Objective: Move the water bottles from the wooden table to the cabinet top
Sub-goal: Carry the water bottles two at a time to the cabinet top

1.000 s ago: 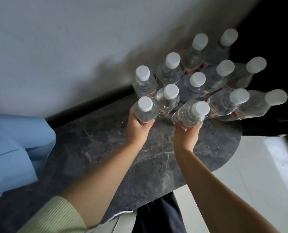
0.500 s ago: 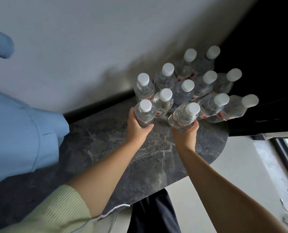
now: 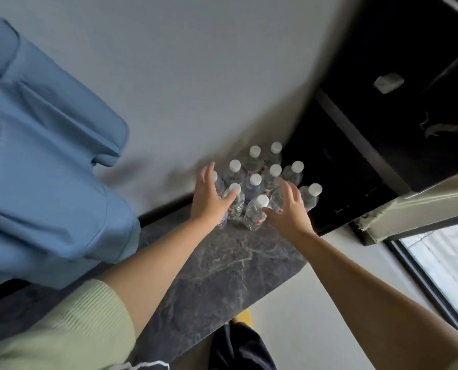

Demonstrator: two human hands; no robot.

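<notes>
The cluster of white-capped water bottles point(image 3: 259, 182) stands upright on the dark marbled cabinet top point(image 3: 222, 268), packed against the grey wall point(image 3: 195, 76) at its far rounded end. A moment earlier each hand was wrapped around a front bottle; now both have let go and drawn back, so the two front bottles stand on their own with the rest. I judge that this pair is delivered and the hands are free to fetch more.

The left hand point(image 3: 207, 197) hangs at the cluster's 9 o'clock side, fingers spread and holding nothing, its fingertips just beside the front-left bottle point(image 3: 234, 198). The right hand point(image 3: 289, 206) sits at about 4 o'clock of the cluster, likewise spread wide and empty, its thumb near the front bottle point(image 3: 257, 210) at 6 o'clock; whether it touches I cannot tell.

A light green sleeve point(image 3: 62, 329) covers the left arm. A blue garment point(image 3: 41, 156) hangs at 9 o'clock, and a dark cabinet point(image 3: 382, 102) rises at 2 o'clock beyond the bottles. The wooden table is not in view.
</notes>
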